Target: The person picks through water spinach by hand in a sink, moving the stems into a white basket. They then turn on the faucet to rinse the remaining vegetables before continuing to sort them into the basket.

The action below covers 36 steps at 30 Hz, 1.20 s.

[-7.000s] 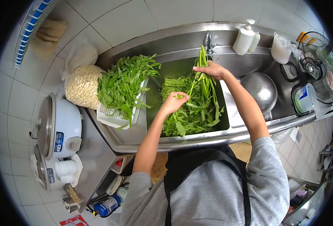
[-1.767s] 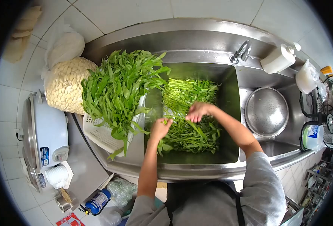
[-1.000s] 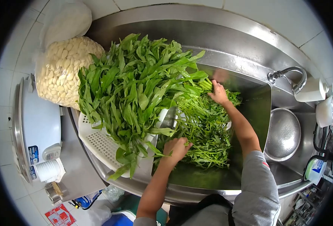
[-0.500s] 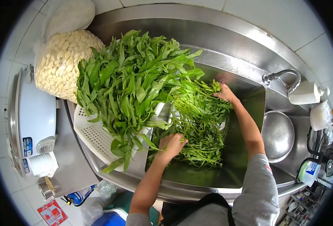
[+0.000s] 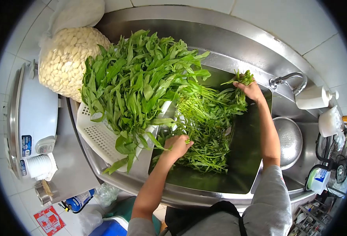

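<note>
My right hand (image 5: 252, 90) is closed around a bundle of green stems (image 5: 242, 78), held up over the right part of the sink basin (image 5: 236, 177); its leafy part hangs below the hand. At the near left edge of the basin, my left hand (image 5: 177, 146) is closed on a few green stems. Between the hands, loose leafy greens (image 5: 209, 122) lie in the basin. A large heap of leafy greens (image 5: 138, 86) rests on a white perforated basket (image 5: 99, 133) to the left, with leaves hanging over its edge.
A clear bag of pale peeled cloves or beans (image 5: 69, 59) stands behind the basket. A faucet (image 5: 287, 80), a white bottle (image 5: 313, 97) and a metal strainer bowl (image 5: 287, 141) are at the right. On the left are a scale (image 5: 36, 114) and a fire extinguisher (image 5: 79, 200) below.
My right hand has moved right and slightly up, lifting its bundle away from the greens in the basin. My left hand has stayed nearly in place. The view has shifted slightly.
</note>
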Each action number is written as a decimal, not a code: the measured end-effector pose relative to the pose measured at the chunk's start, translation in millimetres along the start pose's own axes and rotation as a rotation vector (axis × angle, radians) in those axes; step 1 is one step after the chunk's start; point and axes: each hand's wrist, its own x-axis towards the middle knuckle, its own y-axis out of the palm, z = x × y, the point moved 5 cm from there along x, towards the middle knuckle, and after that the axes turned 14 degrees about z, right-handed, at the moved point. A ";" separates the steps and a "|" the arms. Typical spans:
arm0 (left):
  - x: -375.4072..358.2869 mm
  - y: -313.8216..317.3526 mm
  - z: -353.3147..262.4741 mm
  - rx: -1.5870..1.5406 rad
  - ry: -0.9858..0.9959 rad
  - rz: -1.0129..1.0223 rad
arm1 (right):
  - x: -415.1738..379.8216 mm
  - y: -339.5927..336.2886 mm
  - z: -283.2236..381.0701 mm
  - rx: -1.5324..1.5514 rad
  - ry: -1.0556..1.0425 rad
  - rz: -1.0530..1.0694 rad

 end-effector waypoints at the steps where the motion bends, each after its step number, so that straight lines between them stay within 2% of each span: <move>1: -0.4 0.1 -0.1 -0.004 0.001 0.005 | -3.7 -8.7 14.9 -0.092 -0.010 -0.003; 4: 0.5 -0.6 0.3 -0.016 0.024 -0.012 | -25.4 -38.4 39.7 0.205 -0.080 -0.083; 8: -2.0 -6.6 -4.9 -0.028 0.029 -0.028 | -44.1 -67.7 65.8 0.009 -0.082 -0.223; 9: -1.7 -6.6 -4.0 -0.013 0.029 -0.028 | -49.8 -75.7 79.3 0.079 -0.184 -0.226; 14: -0.7 -2.9 -2.9 -0.002 0.044 -0.020 | -76.5 -101.4 123.0 0.155 -0.186 -0.278; 18: 24.2 13.2 4.6 -0.033 0.122 -0.094 | -78.1 -97.4 138.2 0.120 -0.204 -0.210; 20: 58.6 41.8 8.6 -0.369 0.012 0.257 | -77.1 -97.5 130.0 0.090 -0.168 -0.241; 21: 53.6 35.0 -15.1 -0.643 0.178 0.282 | -80.0 -97.5 135.1 0.111 -0.175 -0.214; 24: 105.0 28.2 -46.1 -1.156 0.258 0.274 | -98.2 -95.3 156.1 0.111 -0.146 -0.195; 26: 135.2 22.8 -70.3 -1.488 0.270 0.351 | -108.9 -97.0 162.3 0.109 -0.205 -0.208; 28: 164.4 21.6 -82.8 -1.524 0.256 0.350 | -122.1 -94.6 170.1 0.201 -0.292 -0.121; 30: 194.7 20.2 -83.7 -1.463 0.413 0.208 | -137.3 -101.6 155.8 0.245 -0.217 -0.173; 31: 173.6 2.7 -92.0 -1.454 0.472 0.181 | -144.7 -107.4 152.1 0.298 -0.255 -0.193; 34: 188.1 -9.1 -62.5 -1.461 0.344 -0.050 | -168.9 -128.5 137.4 0.499 -0.282 -0.317; 36: 213.0 -11.5 -43.5 -1.456 0.302 -0.124 | -180.1 -135.7 144.6 0.632 -0.278 -0.386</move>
